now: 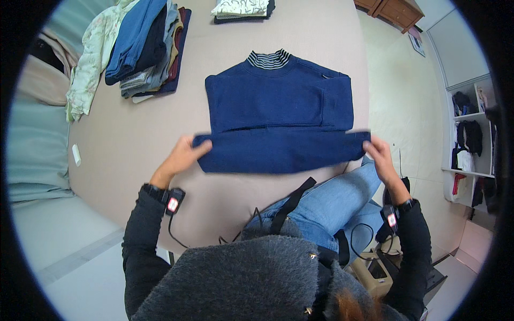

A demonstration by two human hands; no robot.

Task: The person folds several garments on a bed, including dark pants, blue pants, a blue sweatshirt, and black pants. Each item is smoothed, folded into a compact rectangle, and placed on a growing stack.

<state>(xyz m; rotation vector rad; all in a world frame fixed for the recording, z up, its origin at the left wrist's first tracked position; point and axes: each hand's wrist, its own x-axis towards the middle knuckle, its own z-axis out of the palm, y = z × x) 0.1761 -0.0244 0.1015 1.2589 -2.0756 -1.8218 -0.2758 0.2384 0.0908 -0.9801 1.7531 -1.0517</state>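
A navy blue sweater (273,101) with a black-and-white striped collar (269,60) lies on the bed in front of me, its sleeves tucked in at the sides. Its lower part (278,152) is turned up toward the body as a wide band. My left hand (184,155) pinches the left corner of that band, thumb on top. At the opposite end, my right hand (378,155) grips the right corner, which reaches past the bed's edge. The band looks slightly blurred, and the fingers beneath the cloth are hidden.
A stack of folded clothes (155,53) stands at the far left, beside a pale floral garment (96,59). Another folded pile (243,9) sits at the far edge. A small white object (76,154) lies on the bed (128,134) at left. Open shelves (466,144) with clothes stand at right.
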